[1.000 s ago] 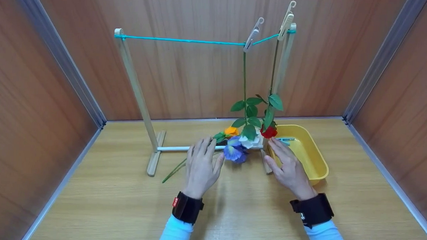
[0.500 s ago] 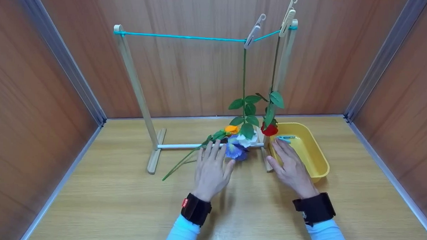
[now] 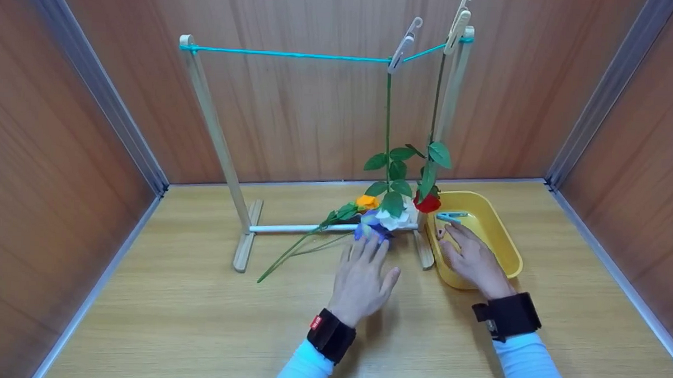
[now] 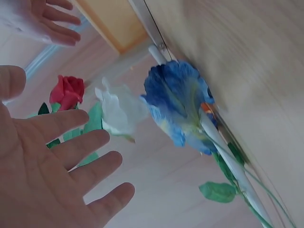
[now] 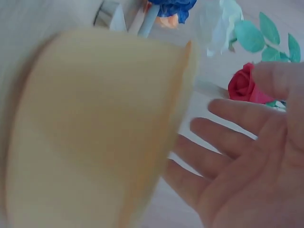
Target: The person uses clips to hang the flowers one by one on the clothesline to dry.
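My left hand (image 3: 364,282), empty with fingers straight and spread, is just in front of the blue-purple artificial flower (image 4: 175,99). In the head view its fingertips overlap the petals; the left wrist view shows a gap. That flower and an orange flower (image 3: 367,202) lie by the rack's bottom bar, stems reaching front-left. A white flower (image 3: 392,219) and a red rose (image 3: 427,203) hang heads down from clothespins on the cord. My right hand (image 3: 474,262), also empty with extended fingers, hovers over the yellow tub (image 3: 511,256). A blue clothespin (image 3: 451,216) is in the tub.
The rack has a left post (image 3: 213,123), a right post (image 3: 454,98) and a white bottom bar (image 3: 284,229). A turquoise cord (image 3: 291,55) spans the top, holding a lilac clothespin (image 3: 403,48) and a cream clothespin (image 3: 457,32). Wood-grain panels enclose the table.
My left hand has moved right, from over the stems to in front of the blue-purple flower. The right hand has shifted slightly right, over the tub. The hanging flowers stay in place.
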